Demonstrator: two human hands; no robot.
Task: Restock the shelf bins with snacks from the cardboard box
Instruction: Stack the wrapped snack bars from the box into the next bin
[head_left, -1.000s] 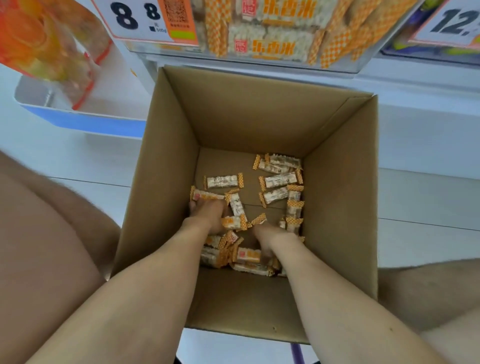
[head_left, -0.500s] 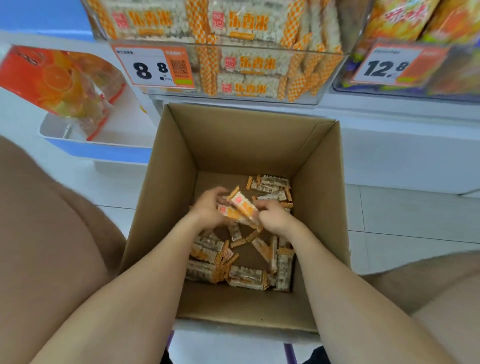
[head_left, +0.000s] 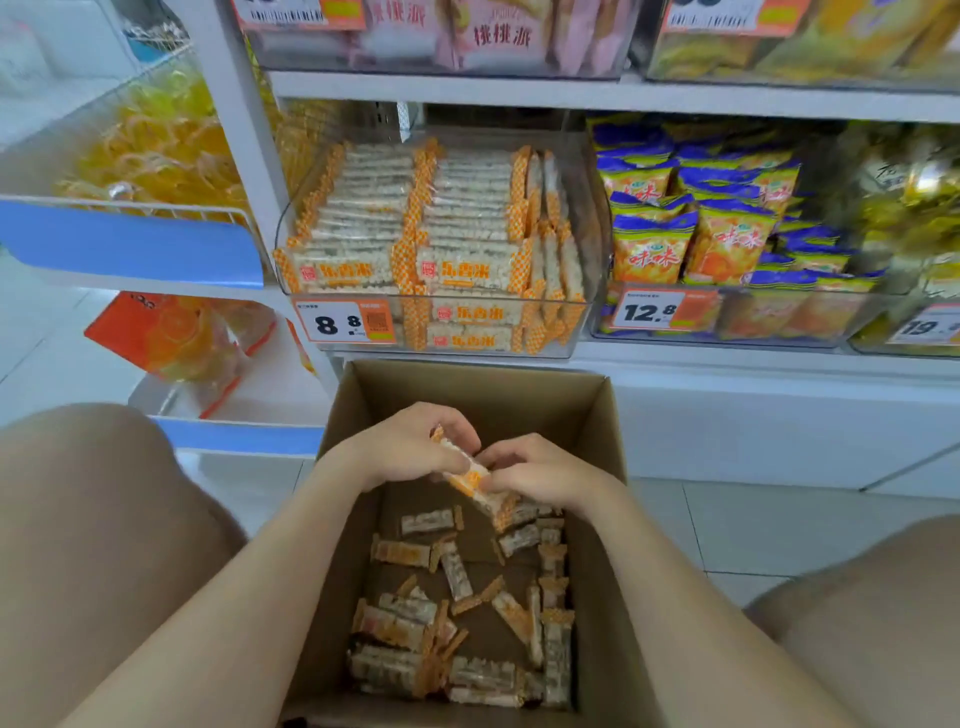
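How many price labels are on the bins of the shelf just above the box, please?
3: the 8.8 label, the 12.8 label beside it, the 19 label cut off at right; others may lie beyond.

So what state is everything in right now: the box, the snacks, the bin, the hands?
Cardboard box: open at the top, bottom only partly covered.
Loose snack bars: scattered flat on the box bottom.
Held snack bars: up off the box bottom, pinched between both hands.
Left hand: curled around the held bars.
Right hand: curled around the held bars.
Clear bin tagged 8.8: nearly full, bars in neat rows.
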